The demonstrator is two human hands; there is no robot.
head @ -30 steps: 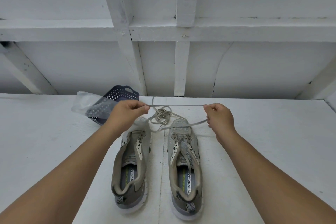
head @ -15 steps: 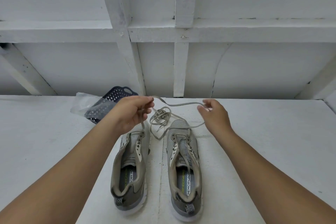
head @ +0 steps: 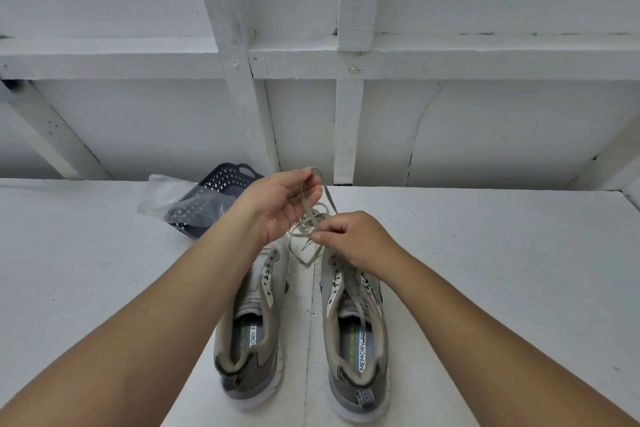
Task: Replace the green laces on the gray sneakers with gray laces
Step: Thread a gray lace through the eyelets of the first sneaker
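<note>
Gray lace [head: 327, 196]: held up over the toes of both sneakers, between the two hands. Left hand [head: 277, 204] is raised, palm toward the camera, fingers curled, pinching a loop of the lace at its fingertips. Right hand [head: 349, 239] sits lower, just above the right sneaker's toe, thumb and forefinger pinching the lace near a loose tangle of lace [head: 311, 222] that hangs and rests by the shoe toes.

Progress, as judged: left sneaker [head: 254, 322] and right sneaker [head: 355, 329] stand side by side on the white table [head: 485, 288], heels toward the camera, eyelets empty. No green laces are visible, so removal looks done. Threading has not started on either shoe; the lace looks to need untangling first.

Surroundings: dark perforated basket [head: 221, 184] lies tipped behind the left hand, with a clear plastic bag [head: 166, 199] over it. White framed wall behind. Nothing blocks the eyelets except the right hand, which covers that shoe's front rows.
</note>
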